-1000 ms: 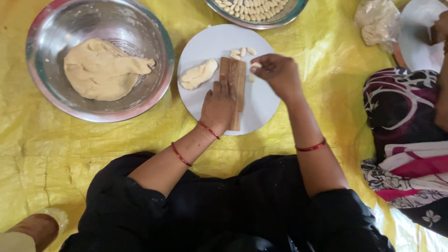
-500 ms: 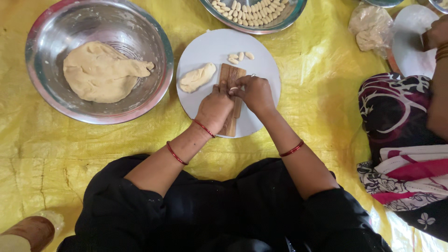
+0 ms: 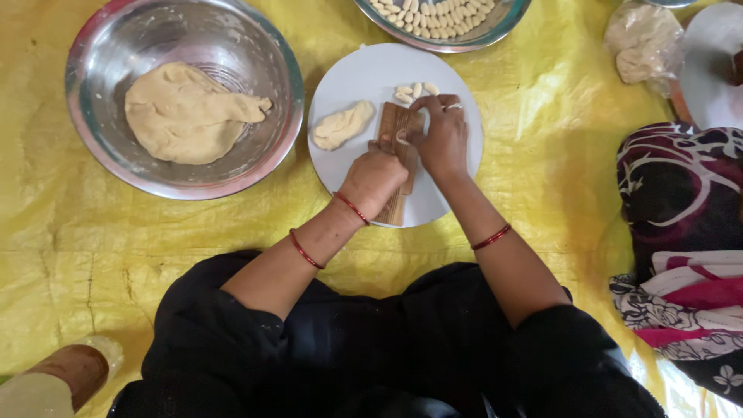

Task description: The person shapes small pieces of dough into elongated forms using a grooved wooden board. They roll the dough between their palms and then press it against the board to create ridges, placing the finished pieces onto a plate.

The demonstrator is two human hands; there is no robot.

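Note:
A white plate [image 3: 356,81] lies on the yellow sheet in front of me. On it rests a ridged wooden board [image 3: 396,122], a lump of pale dough [image 3: 341,125] to its left and a few shaped dough pieces [image 3: 413,91] above it. My left hand [image 3: 373,181] holds the board down at its near end. My right hand [image 3: 441,139] presses its fingers onto the board's upper part, with a small bit of dough under the fingertips.
A steel bowl [image 3: 93,147] at the left holds a large flat dough mass [image 3: 184,113]. A metal tray of several shaped pieces [image 3: 441,17] sits at the top. Another person's patterned clothing [image 3: 681,232] is at the right, with a bagged dough lump [image 3: 641,40] and a second white plate [image 3: 716,70].
My right hand has come from the plate's upper right down onto the board and now presses there. My left hand stays on the board.

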